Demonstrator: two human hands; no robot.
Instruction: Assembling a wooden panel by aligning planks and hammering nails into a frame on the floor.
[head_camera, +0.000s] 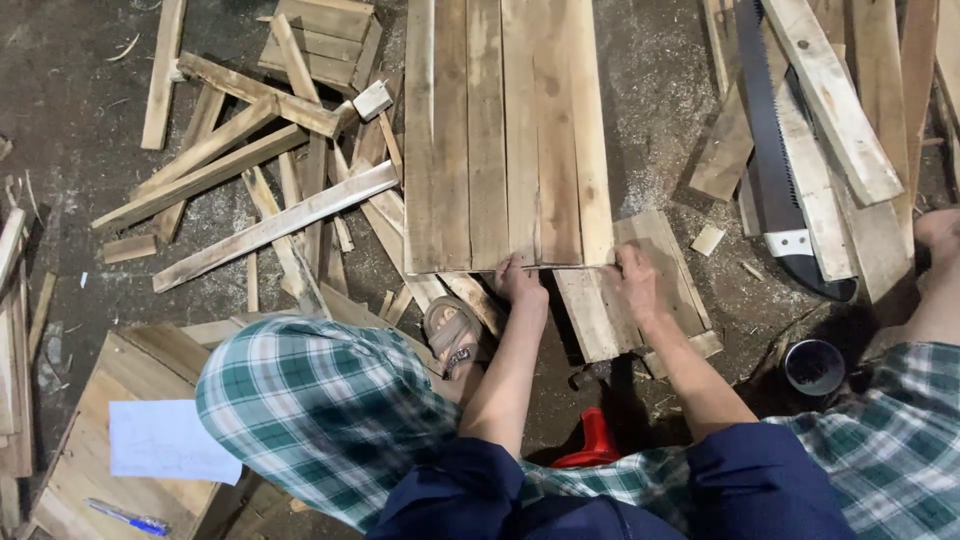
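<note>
Row of pale wooden planks (505, 130) laid flat side by side, edges touching, running away lengthwise over the sawdust-strewn floor; near ends flush, overlapping a shorter board panel (640, 290) lying beneath.

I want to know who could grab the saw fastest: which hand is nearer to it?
Right. The right hand rests on the boards just left of the saw; the left hand lies farther left.

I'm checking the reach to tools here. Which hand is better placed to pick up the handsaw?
Probably the right hand: the handsaw lies on the boards to its side, handle end nearest. The left hand rests on the plank panel, farther off; it would have to cross over.
</note>
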